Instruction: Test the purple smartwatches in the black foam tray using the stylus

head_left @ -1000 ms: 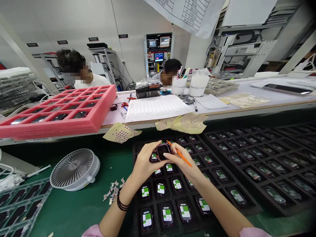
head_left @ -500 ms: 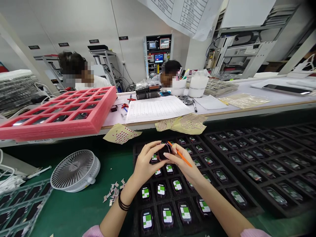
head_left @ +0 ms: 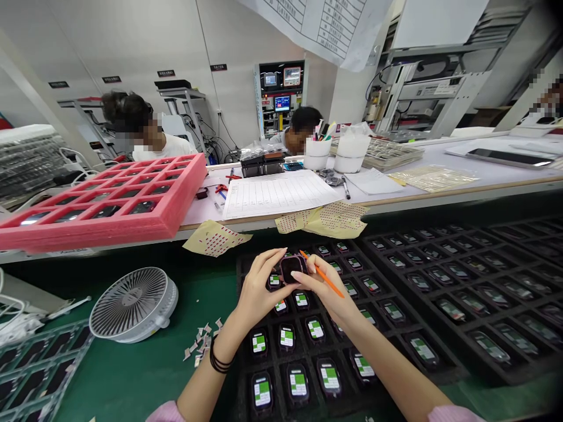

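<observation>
Between my two hands, above a black foam tray (head_left: pixel 278 354), is a small square watch-like device (head_left: pixel 291 268) with a dark face and a purplish frame. My left hand (head_left: pixel 259 287) grips its left side and edges with fingers and thumb. On the other side my right hand (head_left: pixel 328 287) holds the device's right edge, its thumb on the dark face. An orange stick (head_left: pixel 325 275) is also held in my right hand, slanting from upper left to lower right. Devices with green and white labels (head_left: pixel 298 384) sit in the tray's compartments below.
A grey fan (head_left: pixel 134 303) lies left of my hands, beside small scattered pieces (head_left: pixel 204 340). A clear tray (head_left: pixel 33 375) is at lower left. More devices fill a second black tray (head_left: pixel 444 293) at right. A pink foam tray (head_left: pixel 171 217) rests on the shelf. Two people sit beyond.
The device has tilted slightly, so its dark face and frame show more fully between my fingers. Both hands keep nearly the same place and grip.
</observation>
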Tool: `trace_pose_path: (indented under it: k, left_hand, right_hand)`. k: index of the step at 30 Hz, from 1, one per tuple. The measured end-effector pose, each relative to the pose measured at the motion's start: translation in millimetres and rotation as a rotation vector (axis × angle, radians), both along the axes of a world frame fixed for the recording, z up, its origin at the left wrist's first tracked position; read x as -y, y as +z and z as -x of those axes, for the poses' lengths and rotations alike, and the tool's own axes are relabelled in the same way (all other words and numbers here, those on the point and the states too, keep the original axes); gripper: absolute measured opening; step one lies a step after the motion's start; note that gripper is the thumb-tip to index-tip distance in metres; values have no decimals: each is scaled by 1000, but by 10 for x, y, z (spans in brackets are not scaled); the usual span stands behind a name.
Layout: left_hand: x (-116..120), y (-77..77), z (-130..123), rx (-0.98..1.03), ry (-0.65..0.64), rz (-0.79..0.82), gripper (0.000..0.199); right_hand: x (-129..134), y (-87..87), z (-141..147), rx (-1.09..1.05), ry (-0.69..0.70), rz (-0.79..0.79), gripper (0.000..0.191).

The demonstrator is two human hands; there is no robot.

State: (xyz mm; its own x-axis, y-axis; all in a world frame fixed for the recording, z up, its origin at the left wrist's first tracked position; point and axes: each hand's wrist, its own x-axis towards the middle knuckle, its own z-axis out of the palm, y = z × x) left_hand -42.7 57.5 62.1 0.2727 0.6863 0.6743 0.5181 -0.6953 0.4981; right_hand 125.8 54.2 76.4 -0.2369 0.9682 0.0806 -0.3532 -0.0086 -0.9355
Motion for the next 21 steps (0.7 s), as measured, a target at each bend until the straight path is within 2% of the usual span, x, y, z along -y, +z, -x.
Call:
trace_pose_path:
  k: [3, 8, 15, 21]
  left_hand:
    - [13, 12, -15, 17, -11, -26, 56]
    - [27, 27, -28, 44, -16, -97, 39]
    - [47, 62, -24, 16, 19, -121, 41]
    - [75, 67, -44, 120, 10, -16, 24]
  right_hand:
    - [-3, -16, -3, -3, 3, -5, 46]
    - [-11, -33, -3, 2, 6, 1, 47]
    - [-5, -16, 1, 22, -12, 12, 51]
    - [-28, -13, 6, 1, -2, 35, 52]
